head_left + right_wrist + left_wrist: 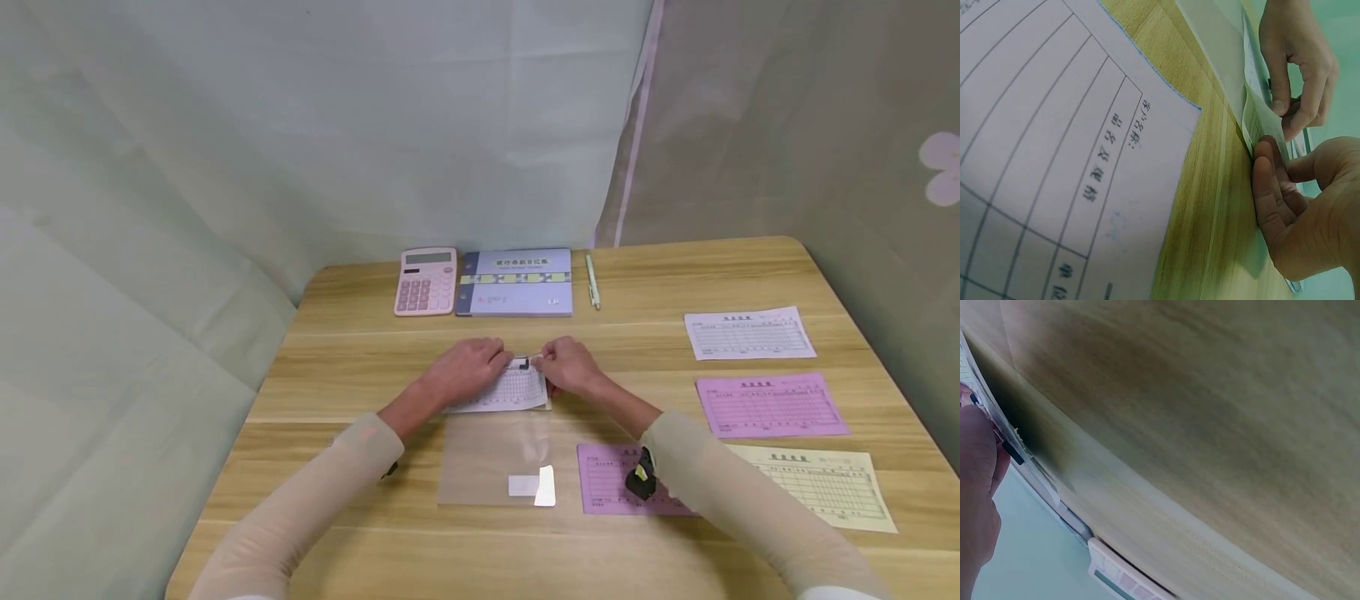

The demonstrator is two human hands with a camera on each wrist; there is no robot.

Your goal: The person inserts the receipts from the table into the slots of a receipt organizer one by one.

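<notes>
A clear clipboard (491, 446) lies on the wooden table, with a metal clip (999, 432) with black ends at its far edge. My left hand (468, 371) grips that clip, thumb and fingers bent around it in the left wrist view. White printed form slips (517, 390) overlap the upper half of the clipboard. At their top right corner, my right hand (570, 365) pinches the paper between thumb and fingers. The right wrist view shows a pale yellowish slip (1263, 122) bending up between the two hands, close over the table.
Beyond the hands are a pink calculator (425, 283), a blue account book (515, 283) and a pen (592, 282). To the right lie a white form (748, 333), a pink form (772, 406) and a yellow form (821, 487). Another pink form (603, 479) is partly under my right forearm.
</notes>
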